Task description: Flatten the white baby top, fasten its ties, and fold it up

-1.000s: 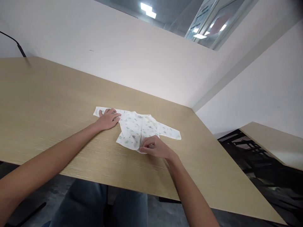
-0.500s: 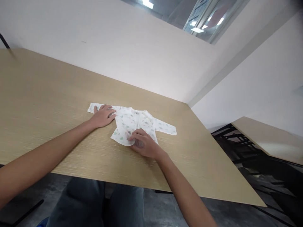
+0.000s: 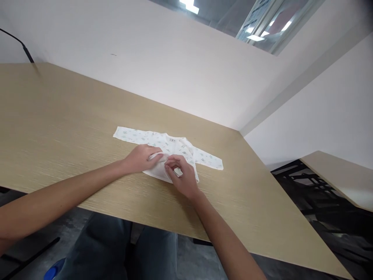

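A small white long-sleeved baby shirt (image 3: 182,147) with a scattered print lies on the table, both sleeves spread out sideways and its neckline toward the wall. My left hand (image 3: 143,158) pinches the lifted edge of the front panel, at the left side of the shirt. Close beside it, my right hand (image 3: 184,177) is closed in a pinch at the same raised fabric, thumb and fingertips together. The plain inner side of the cloth shows below the fingers. Part of the lower hem is hidden behind my right hand.
The wooden table (image 3: 87,105) meets a white wall (image 3: 140,50) at the back. A black cable (image 3: 25,48) stands at the far left. Another table (image 3: 340,175) is on the right. A blue cap (image 3: 51,273) shows near the floor at lower left.
My left hand has moved from the left sleeve to the front panel and taken hold of it. The panel is now lifted and folded up. My right hand has shifted slightly upward and right.
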`<control>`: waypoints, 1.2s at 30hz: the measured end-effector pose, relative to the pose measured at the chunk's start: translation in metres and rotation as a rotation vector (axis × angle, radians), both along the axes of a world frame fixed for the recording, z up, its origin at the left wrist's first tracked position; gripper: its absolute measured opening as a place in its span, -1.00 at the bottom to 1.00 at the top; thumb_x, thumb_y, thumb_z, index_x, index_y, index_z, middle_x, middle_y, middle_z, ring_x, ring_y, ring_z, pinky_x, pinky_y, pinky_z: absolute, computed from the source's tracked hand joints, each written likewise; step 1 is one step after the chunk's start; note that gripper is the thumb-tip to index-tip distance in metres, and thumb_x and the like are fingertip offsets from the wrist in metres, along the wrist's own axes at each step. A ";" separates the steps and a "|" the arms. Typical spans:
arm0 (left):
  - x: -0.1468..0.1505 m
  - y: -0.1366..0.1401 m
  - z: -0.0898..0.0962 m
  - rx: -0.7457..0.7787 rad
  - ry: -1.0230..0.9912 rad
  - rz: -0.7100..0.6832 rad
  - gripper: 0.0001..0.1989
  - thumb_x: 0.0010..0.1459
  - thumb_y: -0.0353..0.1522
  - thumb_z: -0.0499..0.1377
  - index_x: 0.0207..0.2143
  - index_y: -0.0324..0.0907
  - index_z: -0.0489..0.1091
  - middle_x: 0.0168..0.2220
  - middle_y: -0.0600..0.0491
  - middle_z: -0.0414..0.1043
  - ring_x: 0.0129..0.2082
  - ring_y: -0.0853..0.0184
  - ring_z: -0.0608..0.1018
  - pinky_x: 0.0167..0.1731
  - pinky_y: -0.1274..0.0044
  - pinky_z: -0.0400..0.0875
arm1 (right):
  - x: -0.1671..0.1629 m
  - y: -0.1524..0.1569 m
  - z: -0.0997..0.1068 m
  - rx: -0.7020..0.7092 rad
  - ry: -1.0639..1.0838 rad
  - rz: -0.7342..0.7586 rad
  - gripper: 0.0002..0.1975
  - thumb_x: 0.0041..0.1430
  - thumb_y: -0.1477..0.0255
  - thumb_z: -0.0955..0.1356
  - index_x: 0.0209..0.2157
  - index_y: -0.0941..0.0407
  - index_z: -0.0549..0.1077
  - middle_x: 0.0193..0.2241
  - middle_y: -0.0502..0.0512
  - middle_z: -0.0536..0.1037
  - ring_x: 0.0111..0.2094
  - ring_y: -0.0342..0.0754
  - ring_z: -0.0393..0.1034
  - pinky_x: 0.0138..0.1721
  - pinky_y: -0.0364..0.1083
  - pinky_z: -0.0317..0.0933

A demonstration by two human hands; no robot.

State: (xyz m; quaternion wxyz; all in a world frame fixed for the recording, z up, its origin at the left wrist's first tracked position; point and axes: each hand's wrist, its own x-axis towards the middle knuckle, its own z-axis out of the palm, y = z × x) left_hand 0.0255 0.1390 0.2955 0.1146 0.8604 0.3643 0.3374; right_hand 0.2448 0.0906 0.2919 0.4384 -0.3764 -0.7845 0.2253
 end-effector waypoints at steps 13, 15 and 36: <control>-0.060 0.040 0.019 -0.324 0.044 -0.023 -0.49 0.34 0.04 0.10 0.17 0.00 0.48 0.27 -0.03 0.40 0.28 0.08 0.40 0.28 0.25 0.25 | 0.000 0.002 -0.007 -0.020 -0.371 0.209 -0.83 0.36 0.40 0.37 -0.14 0.06 0.65 0.02 0.18 0.56 0.07 0.09 0.44 0.12 0.09 0.35; -0.066 0.053 0.000 -0.338 0.218 0.194 -0.40 0.42 0.03 -0.12 0.24 -0.07 0.41 0.37 -0.08 0.27 0.37 0.00 0.28 0.34 0.12 0.12 | 0.000 0.001 -0.006 -0.027 -0.376 0.225 -0.81 0.34 0.41 0.38 -0.10 0.06 0.65 0.02 0.18 0.58 0.07 0.09 0.45 0.11 0.07 0.36; -0.066 0.074 -0.034 -0.290 0.419 0.289 -0.30 0.41 0.07 -0.26 0.45 0.02 0.09 0.51 0.12 -0.14 0.52 0.11 -0.11 0.44 0.11 -0.22 | 0.049 0.018 0.013 -0.187 -0.566 0.022 -0.85 0.18 0.43 0.45 -0.40 0.12 0.42 -0.37 0.02 0.48 -0.35 -0.10 0.33 -0.30 -0.11 0.19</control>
